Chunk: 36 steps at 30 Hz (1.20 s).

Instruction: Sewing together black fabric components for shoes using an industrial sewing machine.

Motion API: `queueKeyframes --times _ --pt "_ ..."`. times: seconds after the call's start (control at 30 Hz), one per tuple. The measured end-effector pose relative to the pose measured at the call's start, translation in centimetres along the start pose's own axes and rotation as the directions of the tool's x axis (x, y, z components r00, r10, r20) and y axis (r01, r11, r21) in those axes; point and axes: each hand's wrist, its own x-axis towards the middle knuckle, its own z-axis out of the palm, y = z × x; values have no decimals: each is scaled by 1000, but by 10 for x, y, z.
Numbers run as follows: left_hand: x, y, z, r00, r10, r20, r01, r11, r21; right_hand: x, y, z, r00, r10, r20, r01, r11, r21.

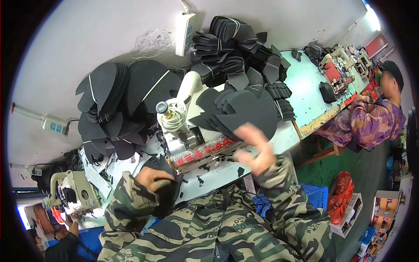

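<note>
Your left hand (153,178), lower left of centre, is closed on a black fabric piece (168,192). Your right hand (255,150), at centre, is raised, blurred, fingers spread and empty. Above them stands the sewing machine (187,126), with black cut pieces (238,109) stacked behind.

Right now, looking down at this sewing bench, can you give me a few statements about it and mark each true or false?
1. The left hand rests on a black fabric piece. True.
2. The right hand grips a pair of scissors. False: it is raised, open and empty, blurred.
3. Black cut pieces are stacked in bundles behind the sewing machine. True.
4. The thread cone on the machine is red. False: it is white.
5. Nobody else is present. False: a person in a patterned top sits at the right.
</note>
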Motion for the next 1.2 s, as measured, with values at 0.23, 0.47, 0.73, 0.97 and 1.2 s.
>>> queueKeyframes --times 0.23,0.47,0.73,0.97,1.2 --pt "53 -4 30 918 -38 -394 31 999 -25 -19 65 89 848 338 408 -498 772 395" --pt "77 -39 35 848 -270 -456 359 926 119 4 71 105 881 389 268 -462 826 322" --pt "107 -22 39 794 -253 -553 354 931 82 -22 61 108 707 477 523 -707 510 491" --pt "63 -104 -1 767 -206 -607 400 894 202 -29 -24 35 908 407 -96 -411 911 -27" --pt "3 -174 22 728 -379 -571 680 504 533 6 42 -24 909 -367 -200 127 699 -704"
